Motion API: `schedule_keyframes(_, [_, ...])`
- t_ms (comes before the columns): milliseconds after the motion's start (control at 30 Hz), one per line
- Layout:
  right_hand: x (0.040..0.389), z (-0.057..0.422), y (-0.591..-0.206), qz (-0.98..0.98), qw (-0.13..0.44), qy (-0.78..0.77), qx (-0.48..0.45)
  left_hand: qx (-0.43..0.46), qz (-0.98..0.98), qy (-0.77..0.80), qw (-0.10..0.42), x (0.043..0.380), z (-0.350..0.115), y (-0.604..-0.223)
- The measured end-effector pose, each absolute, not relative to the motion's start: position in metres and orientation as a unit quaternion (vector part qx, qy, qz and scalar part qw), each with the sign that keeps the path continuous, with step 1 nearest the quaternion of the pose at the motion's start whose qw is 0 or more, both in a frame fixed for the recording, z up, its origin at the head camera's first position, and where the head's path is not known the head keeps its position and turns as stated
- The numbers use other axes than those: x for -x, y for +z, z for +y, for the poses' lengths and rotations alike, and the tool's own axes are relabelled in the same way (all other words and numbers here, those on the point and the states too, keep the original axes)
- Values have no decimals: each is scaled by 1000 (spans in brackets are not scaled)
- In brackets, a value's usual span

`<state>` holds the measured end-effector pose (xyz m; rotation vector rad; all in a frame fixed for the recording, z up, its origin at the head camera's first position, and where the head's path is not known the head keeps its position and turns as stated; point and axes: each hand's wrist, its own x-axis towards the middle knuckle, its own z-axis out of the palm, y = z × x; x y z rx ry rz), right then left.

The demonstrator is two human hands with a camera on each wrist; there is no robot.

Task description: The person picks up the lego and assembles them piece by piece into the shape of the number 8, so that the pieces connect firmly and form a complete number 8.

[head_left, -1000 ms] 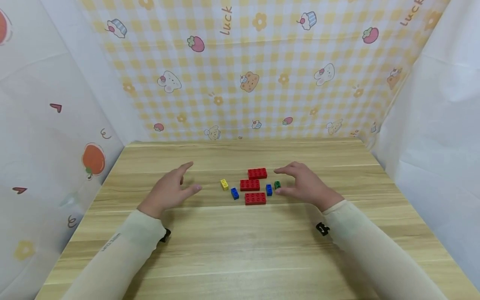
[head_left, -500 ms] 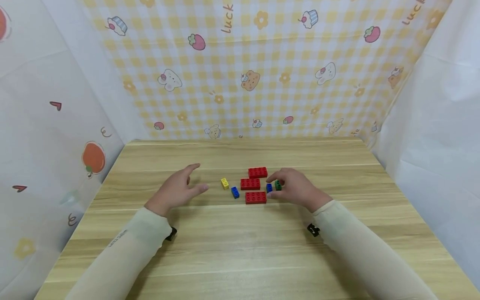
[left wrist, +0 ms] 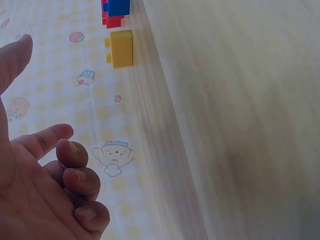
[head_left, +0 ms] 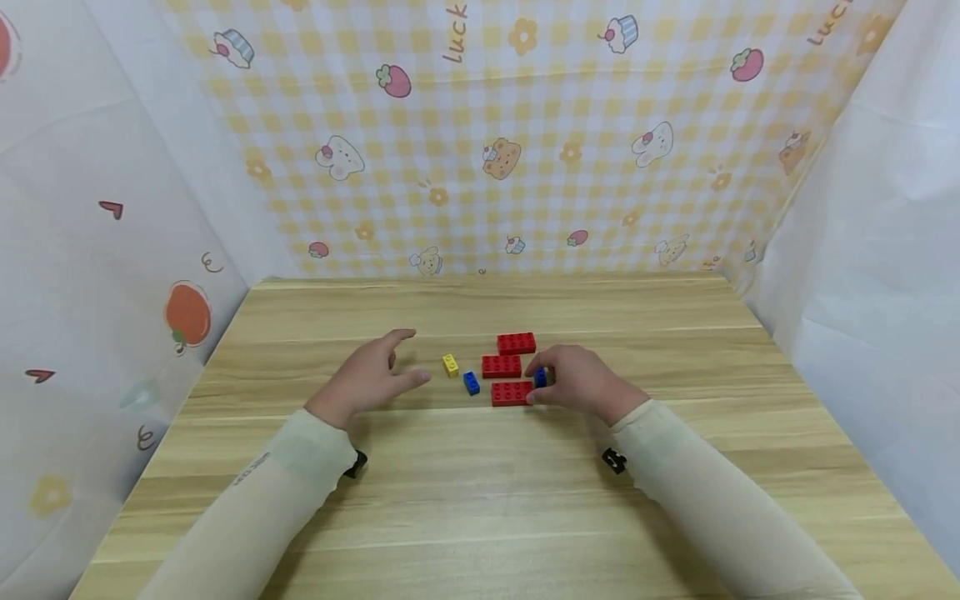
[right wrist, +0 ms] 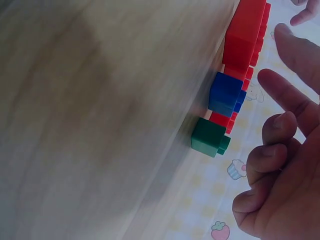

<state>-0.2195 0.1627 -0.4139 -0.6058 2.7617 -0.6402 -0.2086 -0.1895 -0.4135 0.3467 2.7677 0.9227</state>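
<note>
My right hand [head_left: 581, 381] hovers over the right-hand blue brick [head_left: 541, 377], thumb and index finger apart on either side of it in the head view. The green brick [right wrist: 208, 136] is hidden under that hand in the head view, but shows beside the blue one in the right wrist view. Nothing is held there. My left hand [head_left: 366, 377] hangs above the table with thumb and index finger spread, left of a yellow brick [head_left: 450, 365] and another blue brick [head_left: 471, 382]. Between the hands lie a back red brick [head_left: 516, 342], a middle red brick [head_left: 501, 366] and a front red brick [head_left: 510, 393].
The bricks lie studs up on a wooden table [head_left: 450, 500]. Behind its far edge hangs a yellow checked cloth [head_left: 405, 167], with white cloth on both sides.
My right hand has moved left and slightly down, from beside the green brick to over the blue one, covering the green. My left hand has drifted right toward the yellow brick.
</note>
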Motion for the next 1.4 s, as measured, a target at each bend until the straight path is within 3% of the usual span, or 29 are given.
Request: schedule_keyframes(1400, [217, 148, -413, 962, 134, -155, 178, -71, 926, 337, 152, 223, -144, -416])
